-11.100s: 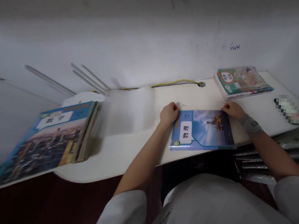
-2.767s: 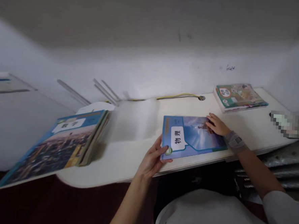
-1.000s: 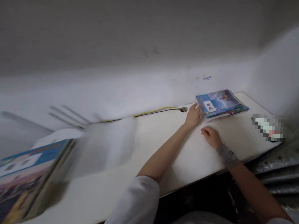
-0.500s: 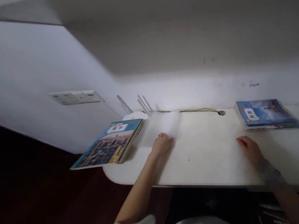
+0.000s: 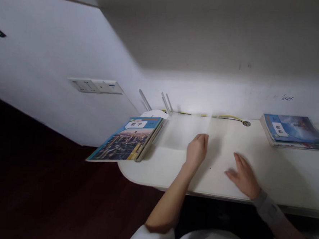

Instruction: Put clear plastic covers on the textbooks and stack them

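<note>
A thin, pale see-through sheet (image 5: 179, 133), blurred, lies over the left part of the white desk (image 5: 156, 171). My left hand (image 5: 197, 150) is at its right edge, with the fingers pressed together on the sheet. To the right, my right hand (image 5: 244, 177) hovers over the desk, thumb and fingers apart, holding nothing. A stack of books with a city picture on its top cover (image 5: 128, 141) sits at the left end, jutting past the desk edge. Another book stack with a blue cover (image 5: 296, 129) lies at the back right.
Behind the left books stands a white device with upright antennas (image 5: 154, 113). A yellow and black cable (image 5: 230, 117) runs along the wall to a round desk hole (image 5: 246, 123). Wall sockets (image 5: 96, 86) are at the left. An overhanging surface (image 5: 194, 31) is above.
The view has shifted. My left hand has moved right and its fingers are now pressed together. My right hand has come left, away from the blue books, and spread its fingers.
</note>
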